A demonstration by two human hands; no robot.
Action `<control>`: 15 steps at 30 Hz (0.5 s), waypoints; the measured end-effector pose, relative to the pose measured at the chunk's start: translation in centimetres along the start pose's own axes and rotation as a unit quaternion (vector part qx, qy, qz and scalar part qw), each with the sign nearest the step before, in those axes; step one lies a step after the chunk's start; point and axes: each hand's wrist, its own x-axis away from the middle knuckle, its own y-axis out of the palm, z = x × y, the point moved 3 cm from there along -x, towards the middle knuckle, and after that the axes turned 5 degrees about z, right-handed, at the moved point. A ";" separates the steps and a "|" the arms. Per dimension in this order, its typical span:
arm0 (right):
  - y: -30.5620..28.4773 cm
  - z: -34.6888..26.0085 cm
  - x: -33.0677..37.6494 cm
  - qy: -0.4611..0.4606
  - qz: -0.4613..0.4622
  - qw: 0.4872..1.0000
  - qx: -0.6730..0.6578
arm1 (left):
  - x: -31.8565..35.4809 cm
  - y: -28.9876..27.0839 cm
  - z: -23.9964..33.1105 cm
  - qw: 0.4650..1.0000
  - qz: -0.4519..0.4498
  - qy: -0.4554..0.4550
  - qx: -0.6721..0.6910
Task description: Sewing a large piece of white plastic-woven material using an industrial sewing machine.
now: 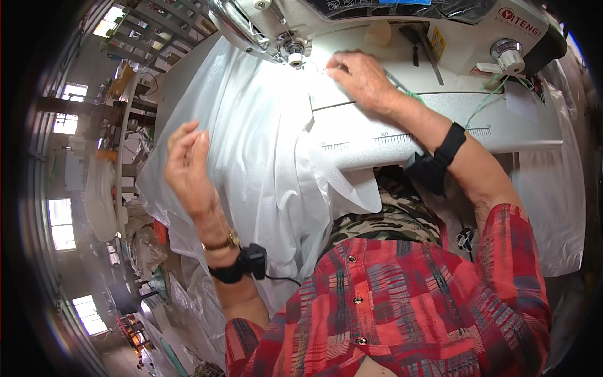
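Note:
A white, sheer plastic-like sheet [264,157] hangs in folds from the bed of a sewing machine [389,19] and over its front edge. Its upper end lies beneath the needle area [294,58], in glaring light. My right hand [364,78] is on the machine bed just right of the needle, thumb and fingertips drawn together; whatever lies between them is lost in the brightness. My left hand [188,164] hovers over the left part of the sheet, its fingers loosely bent and holding nothing.
A dark screwdriver-like tool [414,47] and tweezers-like metal piece [429,56] lie behind my right hand. Green threads [490,100] trail near the machine's knob [507,56]. A measuring scale [392,136] runs along the front edge. More white sheeting [546,207] hangs at right.

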 end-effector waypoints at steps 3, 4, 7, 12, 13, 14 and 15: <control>-0.6 1.6 -2.9 0.085 0.022 0.996 -0.004 | -2.2 2.5 -2.4 0.992 -0.045 -0.060 0.097; -0.7 2.0 -4.1 0.121 -0.009 0.991 0.060 | -2.5 3.9 -2.8 0.988 -0.082 -0.080 0.100; 1.5 0.7 -5.0 0.118 -0.042 0.970 0.207 | -3.4 7.2 -5.0 0.978 -0.135 -0.109 0.113; 4.5 -0.7 -4.9 0.004 -0.013 0.951 0.310 | -3.1 11.4 -5.9 0.962 -0.167 -0.170 0.132; 4.9 -0.1 -5.0 -0.010 0.027 0.950 0.311 | -3.1 11.8 -5.9 0.962 -0.161 -0.171 0.136; 5.0 0.5 -5.4 -0.007 0.024 0.950 0.310 | -3.1 12.2 -5.9 0.962 -0.156 -0.171 0.142; 4.9 1.2 -5.9 0.008 0.048 0.965 0.258 | -3.1 12.7 -6.1 0.962 -0.159 -0.174 0.141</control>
